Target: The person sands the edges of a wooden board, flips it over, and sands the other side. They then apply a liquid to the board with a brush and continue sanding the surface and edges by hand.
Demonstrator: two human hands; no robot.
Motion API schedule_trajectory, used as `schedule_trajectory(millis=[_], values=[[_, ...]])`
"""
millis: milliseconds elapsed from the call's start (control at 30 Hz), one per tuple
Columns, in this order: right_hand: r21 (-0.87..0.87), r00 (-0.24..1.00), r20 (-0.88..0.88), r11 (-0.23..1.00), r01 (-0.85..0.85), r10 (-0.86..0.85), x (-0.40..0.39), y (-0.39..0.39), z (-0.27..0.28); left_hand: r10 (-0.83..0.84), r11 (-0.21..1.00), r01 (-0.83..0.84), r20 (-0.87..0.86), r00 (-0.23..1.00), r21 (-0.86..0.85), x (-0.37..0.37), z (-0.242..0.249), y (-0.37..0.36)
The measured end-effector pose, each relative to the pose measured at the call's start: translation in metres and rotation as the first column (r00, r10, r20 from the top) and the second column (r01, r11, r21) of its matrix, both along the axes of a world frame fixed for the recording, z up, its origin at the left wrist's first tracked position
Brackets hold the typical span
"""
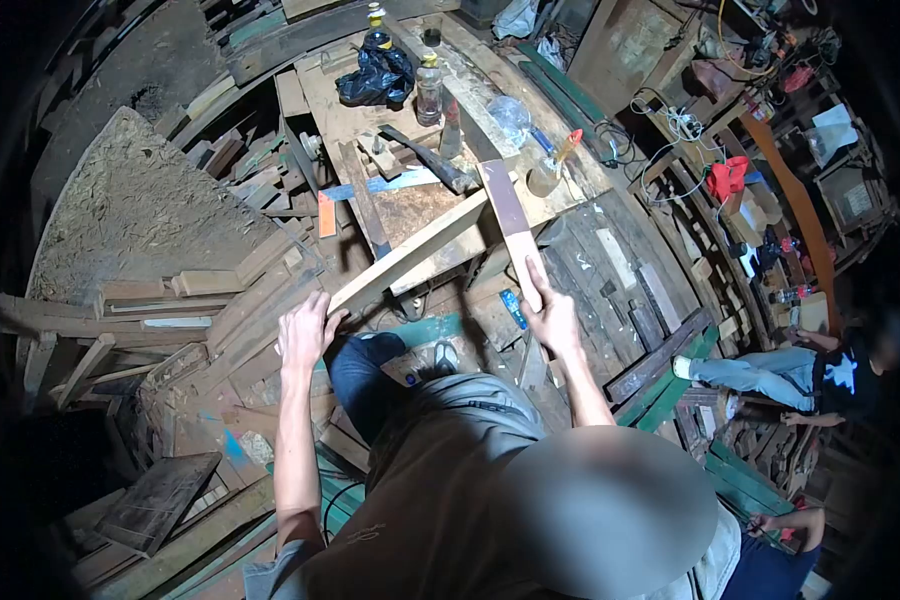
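My left hand (305, 330) is closed around the near end of a pale wooden strip (410, 252), which slants up to the workbench (300, 95). My right hand (552, 318) grips the lower end of a wooden slat (518, 238) whose upper half is a dark purplish brown. The far ends of strip and slat meet or overlap at the bench's near edge. Just beyond them lies a dark, elongated tool (428, 158) on the bench. A square with an orange end (327, 214) and a bluish blade lies left of it.
A black plastic bag (375, 78), a clear bottle (429, 92) and a jar (543, 180) stand on the bench. Stacked boards (260, 320) crowd the left. Planks (660, 350) lie at right, where another person (770, 375) sits. A second person's arm (795, 525) shows lower right.
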State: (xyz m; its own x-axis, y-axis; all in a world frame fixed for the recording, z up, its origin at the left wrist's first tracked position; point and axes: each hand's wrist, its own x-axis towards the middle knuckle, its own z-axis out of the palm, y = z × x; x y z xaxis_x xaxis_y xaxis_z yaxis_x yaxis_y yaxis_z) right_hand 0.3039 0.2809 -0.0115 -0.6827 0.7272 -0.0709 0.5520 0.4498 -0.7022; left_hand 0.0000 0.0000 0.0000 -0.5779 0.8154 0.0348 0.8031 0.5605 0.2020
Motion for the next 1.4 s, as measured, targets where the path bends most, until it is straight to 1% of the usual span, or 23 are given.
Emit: schedule_trajectory(millis=[33, 67, 100, 167, 233, 267, 300, 367, 400, 433, 500, 533, 633, 667, 733, 767, 933, 967, 1033, 1067, 1167, 1300, 1400], values=[[-0.034, 1.0, 0.02, 0.999, 0.02, -0.019, -0.008, -0.008, 0.002, 0.006, 1.0, -0.006, -0.005, 1.0, 0.006, -0.003, 0.003, 0.002], [0.079, 0.996, 0.008, 0.993, -0.086, 0.085, -0.005, -0.017, -0.035, 0.009, 1.0, -0.009, -0.006, 1.0, 0.008, -0.004, 0.005, 0.003], [-0.043, 0.983, 0.078, 0.985, -0.164, 0.167, 0.011, -0.041, -0.015, 0.011, 1.0, -0.01, 0.036, 0.999, -0.015, 0.011, 0.001, -0.002], [-0.067, 0.958, 0.114, 0.964, -0.256, 0.262, -0.001, -0.052, 0.024, 0.013, 0.999, -0.012, 0.029, 0.999, -0.031, 0.002, 0.006, -0.001], [0.001, 0.979, 0.11, 0.985, -0.174, 0.173, 0.015, -0.01, 0.009, -0.002, 1.0, 0.002, -0.013, 1.0, -0.001, 0.001, 0.001, 0.0], [0.098, 0.994, 0.031, 0.99, -0.106, 0.104, 0.017, 0.01, 0.001, -0.005, 1.0, 0.005, -0.019, 1.0, 0.0, 0.0, 0.0, 0.0], [0.034, 0.997, 0.08, 0.999, 0.0, -0.003, 0.013, 0.019, 0.009, -0.007, 1.0, 0.007, -0.023, 1.0, 0.001, 0.001, -0.001, -0.002], [0.021, 0.999, 0.048, 1.0, 0.003, -0.004, 0.006, 0.011, 0.003, 0.029, 0.999, -0.029, -0.021, 0.999, -0.02, 0.003, 0.001, 0.0], [0.033, 0.996, -0.071, 0.999, -0.043, 0.045, 0.004, 0.0, -0.017, 0.039, 0.999, -0.04, -0.014, 0.999, -0.015, 0.002, 0.001, 0.002], [-0.068, 0.993, -0.003, 0.991, -0.118, 0.119, -0.002, -0.016, 0.02, 0.048, 0.999, -0.048, 0.0, 0.999, -0.018, 0.003, 0.001, 0.001], [-0.065, 0.984, -0.024, 0.982, -0.176, 0.175, -0.004, -0.027, 0.011, 0.045, 0.999, -0.045, -0.007, 0.999, 0.016, 0.0, 0.005, 0.004], [-0.169, 0.998, 0.069, 0.986, 0.01, 0.002, -0.005, -0.037, 0.025, 0.045, 0.999, -0.045, -0.005, 0.999, 0.028, 0.0, 0.005, 0.004], [-0.035, 0.981, 0.195, 0.999, 0.01, -0.003, -0.007, -0.028, 0.014, 0.088, 0.996, -0.088, 0.005, 0.996, -0.004, 0.002, 0.005, 0.007], [0.02, 0.985, 0.174, 1.0, 0.007, -0.011, -0.005, -0.024, 0.008, 0.131, 0.988, -0.127, 0.04, 0.991, -0.087, 0.003, 0.006, 0.01], [0.003, 0.973, 0.23, 1.0, 0.011, -0.011, -0.011, -0.019, 0.016, 0.221, 0.947, -0.193, 0.087, 0.971, -0.255, 0.006, 0.013, 0.016], [0.004, 0.967, 0.254, 1.0, -0.02, 0.019, -0.013, -0.016, 0.015, 0.207, 0.951, -0.187, 0.057, 0.977, -0.248, 0.005, 0.005, 0.014], [-0.275, 0.996, 0.085, 0.961, 0.013, 0.011, -0.029, -0.015, 0.01, 0.172, 0.978, -0.161, 0.074, 0.982, -0.135, 0.006, 0.002, 0.01], [-0.276, 0.991, 0.13, 0.959, 0.062, -0.027, -0.035, -0.019, 0.029, 0.171, 0.977, -0.161, 0.066, 0.983, -0.137, 0.007, 0.0, 0.009], [-0.293, 0.93, 0.36, 0.938, 0.185, -0.071, -0.039, -0.014, 0.004, 0.174, 0.977, -0.166, 0.05, 0.983, -0.136, 0.009, 0.0, 0.009], [-0.101, 0.99, 0.057, 0.986, 0.132, -0.127, -0.035, -0.02, -0.028, 0.205, 0.961, -0.192, 0.046, 0.978, -0.197, 0.013, 0.01, 0.013], [-0.011, 0.97, 0.205, 0.991, 0.137, -0.132, -0.042, -0.026, -0.008, 0.212, 0.966, -0.199, 0.06, 0.975, -0.165, 0.013, 0.011, 0.015], [-0.053, 0.97, 0.225, 0.993, 0.101, -0.087, -0.043, -0.021, -0.004, 0.191, 0.974, -0.179, 0.083, 0.978, -0.138, 0.008, 0.002, 0.012], [0.007, 0.973, 0.226, 0.999, 0.035, -0.035, -0.043, -0.023, 0.007, 0.174, 0.981, -0.169, 0.048, 0.984, -0.095, 0.009, 0.001, 0.011]])
